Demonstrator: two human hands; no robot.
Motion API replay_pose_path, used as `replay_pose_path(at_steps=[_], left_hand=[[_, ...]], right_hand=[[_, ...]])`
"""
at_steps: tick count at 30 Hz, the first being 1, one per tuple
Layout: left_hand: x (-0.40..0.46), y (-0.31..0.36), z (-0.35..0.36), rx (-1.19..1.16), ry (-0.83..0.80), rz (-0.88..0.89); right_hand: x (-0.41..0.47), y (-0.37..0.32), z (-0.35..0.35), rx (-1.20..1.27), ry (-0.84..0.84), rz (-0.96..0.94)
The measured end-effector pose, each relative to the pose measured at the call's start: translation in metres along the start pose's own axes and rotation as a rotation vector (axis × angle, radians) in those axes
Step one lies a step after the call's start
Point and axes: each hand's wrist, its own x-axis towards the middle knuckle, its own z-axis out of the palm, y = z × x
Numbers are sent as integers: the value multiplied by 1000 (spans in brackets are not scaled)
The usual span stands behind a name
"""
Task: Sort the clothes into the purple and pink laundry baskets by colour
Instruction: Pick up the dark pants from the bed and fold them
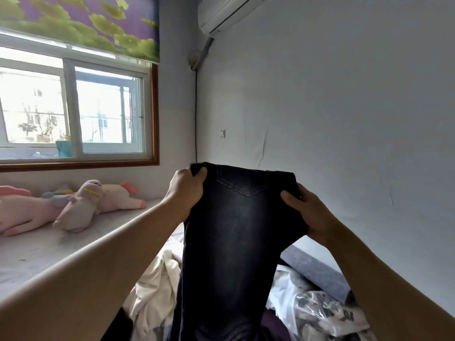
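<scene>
Above bed clothes pile [157, 279]: dark jeans [234, 242] held up at waistband, legs hanging. Left hand [186, 190] fingers curled, gripping left corner; right hand [307, 212] thumb pinching right edge. Plush toys [78, 205] on ledge [37, 254], left.

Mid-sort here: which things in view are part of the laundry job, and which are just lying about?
Job: dark jeans, gripped at the waistband by the left hand and right hand; white garment in the pile below. No baskets in view.

Lying about: plush toys on the ledge; plastic bag; air conditioner.
</scene>
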Motion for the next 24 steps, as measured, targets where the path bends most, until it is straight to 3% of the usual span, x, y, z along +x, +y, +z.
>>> replay_pose_path(at_steps=[2,3,5,7,9,10,12,14,17,21,24], left_hand=[[4,0,-5,-214,3,-121],[6,2,-8,-289,11,-164],[7,5,-13,-432,-9,-214],[0,6,-22,-606,-214,-249],[-8,-10,-26,-589,-466,-234],[-14,-22,-26,-482,-504,-213],[-22,-46,-25,-215,-425,-190],[-22,-62,-22,-92,-311,-229],[-18,-65,-15,-182,-202,-264],[-11,-53,-4,-347,-128,-246],[-11,-39,2,-328,-90,-193]], right_hand=[[-14,15,-3,63,-250,45],[-19,25,-2,49,-289,79],[-24,38,2,129,-196,122],[-21,37,9,360,-60,118],[-15,23,18,531,55,117],[-12,18,24,539,84,131],[-6,15,36,460,135,128],[-1,14,44,361,239,125],[1,18,42,380,295,103],[-8,25,28,246,-30,56],[-12,20,21,80,85,40]])
